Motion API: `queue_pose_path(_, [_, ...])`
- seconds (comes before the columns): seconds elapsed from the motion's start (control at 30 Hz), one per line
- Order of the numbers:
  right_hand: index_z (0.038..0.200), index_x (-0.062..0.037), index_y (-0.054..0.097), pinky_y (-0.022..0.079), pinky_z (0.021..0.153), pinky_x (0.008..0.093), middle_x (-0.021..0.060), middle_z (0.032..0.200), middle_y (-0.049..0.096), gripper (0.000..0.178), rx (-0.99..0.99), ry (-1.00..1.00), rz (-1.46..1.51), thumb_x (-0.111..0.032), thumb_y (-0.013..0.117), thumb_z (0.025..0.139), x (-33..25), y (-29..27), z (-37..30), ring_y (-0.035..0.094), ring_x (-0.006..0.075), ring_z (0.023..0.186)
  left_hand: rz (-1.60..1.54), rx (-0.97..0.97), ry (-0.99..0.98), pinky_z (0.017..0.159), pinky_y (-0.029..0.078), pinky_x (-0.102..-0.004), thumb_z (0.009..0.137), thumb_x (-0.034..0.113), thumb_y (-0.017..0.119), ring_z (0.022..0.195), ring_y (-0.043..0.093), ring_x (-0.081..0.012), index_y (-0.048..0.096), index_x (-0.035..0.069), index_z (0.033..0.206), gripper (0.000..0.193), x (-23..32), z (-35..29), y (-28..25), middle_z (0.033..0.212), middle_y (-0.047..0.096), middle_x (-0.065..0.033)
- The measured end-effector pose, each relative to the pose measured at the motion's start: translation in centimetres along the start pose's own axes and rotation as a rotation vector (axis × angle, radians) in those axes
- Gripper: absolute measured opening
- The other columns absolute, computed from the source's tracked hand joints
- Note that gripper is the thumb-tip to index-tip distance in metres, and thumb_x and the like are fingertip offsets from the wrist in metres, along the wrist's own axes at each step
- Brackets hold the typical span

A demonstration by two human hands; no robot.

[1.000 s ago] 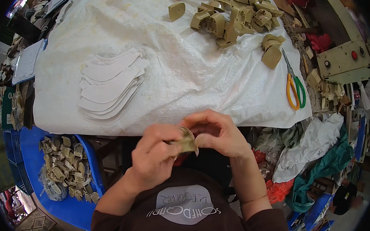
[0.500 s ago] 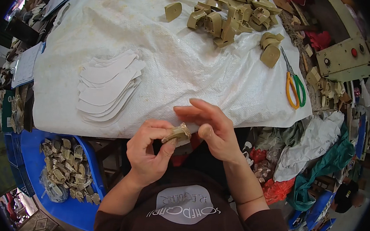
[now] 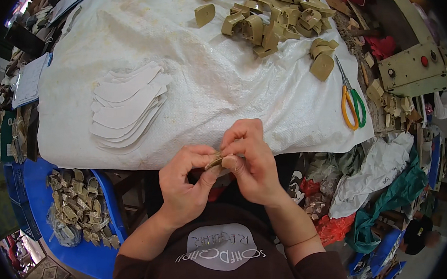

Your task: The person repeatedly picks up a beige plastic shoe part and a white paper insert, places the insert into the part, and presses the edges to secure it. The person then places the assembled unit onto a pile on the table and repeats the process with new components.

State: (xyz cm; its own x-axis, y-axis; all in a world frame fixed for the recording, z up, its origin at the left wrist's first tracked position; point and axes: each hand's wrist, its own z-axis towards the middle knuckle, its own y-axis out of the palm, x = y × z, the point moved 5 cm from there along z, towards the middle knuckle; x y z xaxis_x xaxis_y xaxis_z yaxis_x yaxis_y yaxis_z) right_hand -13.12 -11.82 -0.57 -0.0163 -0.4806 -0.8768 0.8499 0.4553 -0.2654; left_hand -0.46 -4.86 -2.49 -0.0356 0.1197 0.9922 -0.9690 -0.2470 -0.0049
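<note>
Sheet [image 3: 200, 103]: woven plastic look, creased, slight sheen | tan blocks [image 3: 253, 29]: plastic look, smooth, low gloss | white cutouts [image 3: 129, 108]: paper- or cloth-like, matt | scissors [image 3: 348, 88]: metal blades, smooth plastic handles | blue surface [image 3: 75, 259]: smooth plastic | shirt [image 3: 282, 265]: matt cloth | control box [image 3: 418, 71]: painted metal look

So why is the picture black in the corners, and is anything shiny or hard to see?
In the head view, the fisheye lens leaves dark corners; the wrinkled white plastic sheet catches pale glare, and the small tan piece is mostly hidden by the bare left hand and bare right hand.
</note>
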Motion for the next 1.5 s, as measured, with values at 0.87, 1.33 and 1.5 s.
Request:
queue_pose_path(0.87, [0.122,-0.0055,0.054,0.05,0.069,0.0288,0.0112,0.111,0.058,0.06,-0.122,-0.021,0.14,-0.01,0.079,0.068,0.0,0.2,-0.6,0.058,0.0217,0.086,-0.434,-0.304,-0.334,0.077,0.05,-0.0314,0.083,0.027,0.047,0.09,0.058,-0.0206,0.015,0.001,0.143,0.073,-1.6,0.2,1.2,0.115,0.048,-0.0168])
queue_pose_path(1.33, [0.088,-0.0024,0.058,0.048,0.047,0.0195,0.0089,0.11,0.052,0.016,-0.258,0.323,0.717,-0.018,0.058,0.089,2.3,2.5,-0.3,0.056,0.0087,0.072,-0.275,-0.18,-0.097,0.069,0.051,-0.0276,0.09,0.065,0.035,0.093,0.058,-0.0201,0.018,-0.004,0.14,0.086,0.3,-0.4,2.7,0.121,0.045,-0.02])
queue_pose_path(1.5, [0.106,-0.0032,0.058,0.04,0.089,0.0319,0.0119,0.115,0.05,0.021,-0.057,0.126,0.462,-0.018,0.053,0.092,1.4,3.1,-1.4,0.049,0.0203,0.101,-0.152,0.092,0.06,0.08,0.046,-0.0277,0.094,0.051,0.039,0.094,0.055,-0.0167,0.024,-0.002,0.139,0.071,-1.1,-0.3,1.8,0.112,0.05,-0.0156])
